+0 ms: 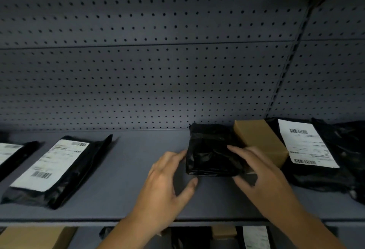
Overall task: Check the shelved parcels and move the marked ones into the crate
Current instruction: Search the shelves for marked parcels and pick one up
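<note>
Fingers (178, 157) spread loosely, our left hand (167, 171) and right hand (258, 171) bracket the parcel (211, 150) at lower centre, likely to flip it, since no label shows.

We see bare shelf (136, 171) between the labelled mailer (57, 169) toward the left edge and the black-wrapped parcel (209, 154); a cardboard box (258, 140) crowds that parcel's right side, just beside it.
</note>
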`<action>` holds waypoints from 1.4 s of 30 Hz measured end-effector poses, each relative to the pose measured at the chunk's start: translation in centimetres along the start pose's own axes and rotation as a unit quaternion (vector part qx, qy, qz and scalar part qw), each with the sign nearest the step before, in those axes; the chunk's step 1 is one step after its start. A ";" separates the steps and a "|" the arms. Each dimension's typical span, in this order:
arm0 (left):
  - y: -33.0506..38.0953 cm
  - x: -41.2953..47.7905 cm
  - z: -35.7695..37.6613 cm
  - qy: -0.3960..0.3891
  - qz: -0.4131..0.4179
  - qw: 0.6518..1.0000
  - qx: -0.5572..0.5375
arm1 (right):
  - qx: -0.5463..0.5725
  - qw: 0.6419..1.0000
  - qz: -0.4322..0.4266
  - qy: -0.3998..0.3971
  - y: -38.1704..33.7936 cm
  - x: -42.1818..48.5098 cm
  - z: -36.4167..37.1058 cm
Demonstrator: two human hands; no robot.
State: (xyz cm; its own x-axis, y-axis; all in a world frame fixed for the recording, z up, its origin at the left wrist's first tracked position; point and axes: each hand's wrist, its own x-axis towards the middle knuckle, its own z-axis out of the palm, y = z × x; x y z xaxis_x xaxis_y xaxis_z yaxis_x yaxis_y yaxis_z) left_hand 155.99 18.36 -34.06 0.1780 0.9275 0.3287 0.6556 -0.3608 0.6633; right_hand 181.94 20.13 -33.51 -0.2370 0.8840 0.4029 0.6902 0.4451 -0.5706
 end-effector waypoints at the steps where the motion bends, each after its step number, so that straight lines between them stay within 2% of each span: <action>1: -0.1 0.2 -0.4 0.001 0.007 1.000 -0.011 | 0.003 1.000 -0.018 0.004 -0.2 0.5 -0.3; 6: -0.6 1.6 -2.2 0.036 0.015 0.999 -0.034 | 0.049 0.996 -0.047 0.049 -2.2 3.4 -1.9; 11: -0.9 2.5 -2.8 0.052 -0.007 0.996 -0.071 | 0.123 0.991 -0.004 0.047 -4.6 5.4 -4.1; 15: -0.9 2.4 -2.7 0.049 0.001 0.996 -0.081 | 0.256 0.965 0.041 0.044 -5.5 6.1 -5.4; 21: 0.2 2.0 -2.0 0.026 -0.038 0.957 -0.286 | 0.325 0.939 0.085 0.072 -5.0 6.6 -5.7; 25: 1.0 2.3 -2.1 0.047 -0.038 0.941 -0.332 | 0.362 0.925 0.084 0.078 -4.3 5.9 -5.4; 30: 2.2 2.9 -2.5 0.092 -0.026 0.915 -0.393 | 0.357 0.930 0.083 0.029 -3.7 3.6 -4.3; 33: 2.8 3.1 -2.7 0.106 -0.025 0.906 -0.410 | 0.376 0.923 0.079 0.027 -3.7 2.4 -3.7; 38: 3.6 2.9 -2.2 0.107 -0.023 0.902 -0.417 | 0.408 0.908 0.073 0.056 -3.5 1.3 -3.8; 42: 4.3 2.6 -1.2 0.107 -0.028 0.904 -0.412 | 0.412 0.907 0.076 0.047 -3.1 0.7 -4.5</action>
State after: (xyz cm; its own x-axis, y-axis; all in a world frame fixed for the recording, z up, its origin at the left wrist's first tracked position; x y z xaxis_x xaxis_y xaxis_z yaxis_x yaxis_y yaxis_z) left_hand 158.39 19.05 -29.53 -0.0423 0.9382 0.3435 -0.1266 -0.3461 0.9296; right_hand 182.73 18.70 -28.23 -0.0969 0.9450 0.3125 -0.0446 0.3096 -0.9498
